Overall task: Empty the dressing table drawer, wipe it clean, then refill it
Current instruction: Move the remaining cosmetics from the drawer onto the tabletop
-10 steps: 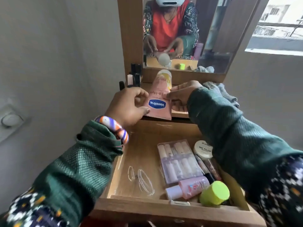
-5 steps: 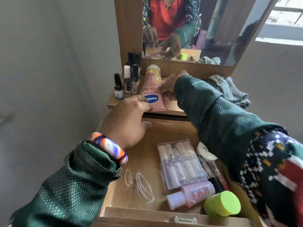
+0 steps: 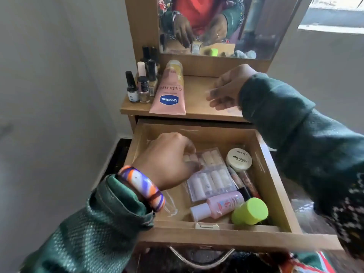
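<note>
Left hand [image 3: 169, 160] is down in the open drawer [image 3: 275, 186], fingers curled onto the far end of the clear nail-tip case [image 3: 211, 178]; a firm grip can't be confirmed; striped bangle [image 3: 142, 187] at the wrist. Right hand [image 3: 228, 89] hovers over the tabletop [image 3: 197, 95], fingers loose and spread, holding nothing. Pink Vaseline tube [image 3: 170, 93] lies flat on the tabletop just beside a cluster of nail polish bottles [image 3: 142, 83]. In the drawer right of the case: white nail polish jar [image 3: 239, 159], pink bottle [image 3: 218, 205], lime-green cap [image 3: 250, 211]; mirror [image 3: 256, 26] behind.
</note>
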